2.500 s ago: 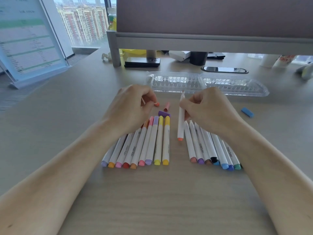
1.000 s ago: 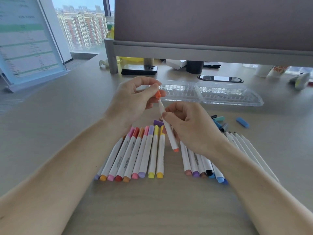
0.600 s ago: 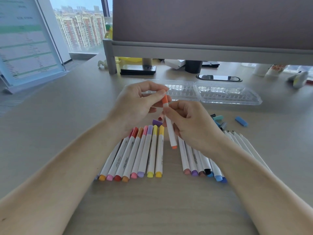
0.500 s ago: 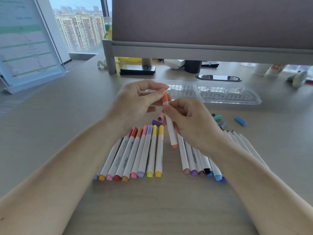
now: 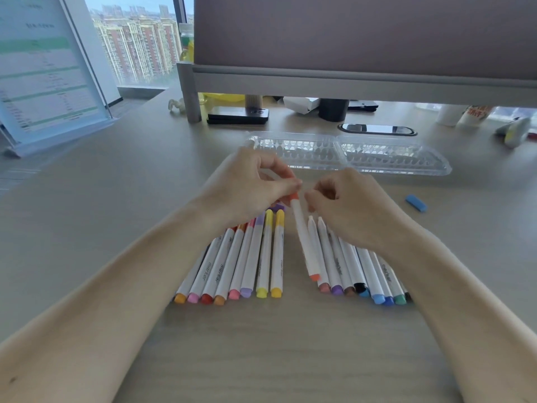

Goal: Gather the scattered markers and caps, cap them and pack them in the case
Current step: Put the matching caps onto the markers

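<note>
The orange marker (image 5: 305,239) slants between two rows, its cap (image 5: 293,196) on and pinched by the left hand (image 5: 250,184). The right hand (image 5: 348,205) curls beside it, grip unclear. The capped row (image 5: 261,257) lies left. Left to do: the uncapped row (image 5: 357,263), a blue cap (image 5: 416,203) on the desk (image 5: 116,199), and a case (image 5: 348,154) that looks empty.

Soft daylight came through the tall clear-glass window (image 5: 139,53); shadows were faint, frame edges beside it bowed.

case (image 5: 395,158) behind marker rows (image 5: 255,257), on desk (image 5: 116,199)
</note>
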The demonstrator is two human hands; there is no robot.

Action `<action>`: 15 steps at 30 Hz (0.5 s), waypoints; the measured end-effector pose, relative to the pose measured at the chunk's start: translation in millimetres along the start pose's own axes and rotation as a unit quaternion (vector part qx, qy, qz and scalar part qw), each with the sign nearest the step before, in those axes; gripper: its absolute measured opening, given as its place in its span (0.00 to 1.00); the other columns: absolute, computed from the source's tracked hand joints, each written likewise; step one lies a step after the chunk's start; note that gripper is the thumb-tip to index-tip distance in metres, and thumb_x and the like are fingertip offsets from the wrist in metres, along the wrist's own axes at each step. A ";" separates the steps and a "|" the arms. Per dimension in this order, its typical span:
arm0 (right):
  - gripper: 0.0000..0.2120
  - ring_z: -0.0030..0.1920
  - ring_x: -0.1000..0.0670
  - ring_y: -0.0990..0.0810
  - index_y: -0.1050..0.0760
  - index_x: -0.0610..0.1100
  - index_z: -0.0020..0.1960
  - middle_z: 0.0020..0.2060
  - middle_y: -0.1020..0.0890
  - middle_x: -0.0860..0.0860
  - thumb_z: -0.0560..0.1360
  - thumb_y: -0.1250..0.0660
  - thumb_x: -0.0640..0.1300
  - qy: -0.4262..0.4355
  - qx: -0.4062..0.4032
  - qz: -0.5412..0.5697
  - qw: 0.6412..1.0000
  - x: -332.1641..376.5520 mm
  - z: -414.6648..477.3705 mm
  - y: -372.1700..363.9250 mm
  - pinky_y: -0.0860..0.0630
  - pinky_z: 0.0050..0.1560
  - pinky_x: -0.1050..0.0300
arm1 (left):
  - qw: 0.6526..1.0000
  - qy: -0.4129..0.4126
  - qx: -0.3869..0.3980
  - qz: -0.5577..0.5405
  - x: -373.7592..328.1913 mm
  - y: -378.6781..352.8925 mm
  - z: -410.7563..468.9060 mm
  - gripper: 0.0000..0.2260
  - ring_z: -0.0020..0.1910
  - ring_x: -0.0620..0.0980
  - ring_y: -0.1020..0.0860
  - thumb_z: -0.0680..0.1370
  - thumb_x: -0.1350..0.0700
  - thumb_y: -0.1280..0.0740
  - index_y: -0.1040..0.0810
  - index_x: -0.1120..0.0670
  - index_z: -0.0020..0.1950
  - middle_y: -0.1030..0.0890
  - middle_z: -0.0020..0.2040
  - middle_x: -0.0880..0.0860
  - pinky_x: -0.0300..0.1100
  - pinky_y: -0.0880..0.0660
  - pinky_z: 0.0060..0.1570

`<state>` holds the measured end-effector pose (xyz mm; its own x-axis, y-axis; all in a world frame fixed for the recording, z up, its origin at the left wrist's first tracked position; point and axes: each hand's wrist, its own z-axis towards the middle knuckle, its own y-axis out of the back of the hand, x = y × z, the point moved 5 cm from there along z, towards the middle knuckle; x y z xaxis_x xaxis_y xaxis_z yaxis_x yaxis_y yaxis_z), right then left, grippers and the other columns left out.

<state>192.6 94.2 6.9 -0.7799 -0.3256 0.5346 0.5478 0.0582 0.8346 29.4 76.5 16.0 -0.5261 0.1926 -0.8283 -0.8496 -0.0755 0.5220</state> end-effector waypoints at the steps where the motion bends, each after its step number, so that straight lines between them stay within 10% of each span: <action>1: 0.15 0.31 0.53 0.22 0.18 0.46 0.39 0.30 0.20 0.53 0.79 0.34 0.52 0.006 0.011 -0.033 0.999 -0.7 -1.0 1.9 0.26 0.33 0.57 | 0.999 -0.021 -0.003 0.047 -0.2 -2.4 -0.1 0.04 0.37 0.40 0.15 0.78 0.52 0.26 0.16 0.51 0.48 0.14 0.37 0.46 0.33 0.20 0.41; 15: 0.19 0.39 0.49 0.16 0.17 0.43 0.37 0.35 0.15 0.48 0.71 0.30 0.60 0.009 0.078 -0.152 0.985 10.3 -8.3 -2.6 0.18 0.41 0.51 | 0.962 -0.074 -0.119 0.235 7.4 13.0 3.0 0.04 0.37 0.41 0.23 0.79 0.58 0.32 0.20 0.50 0.46 0.22 0.30 0.43 0.47 0.20 0.51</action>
<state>185.7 82.9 9.1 -0.8948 -0.3662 0.2554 0.2353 0.0994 0.9668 14.6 79.9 17.3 -0.8577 0.2182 -0.4656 -0.5136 -0.4069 0.7555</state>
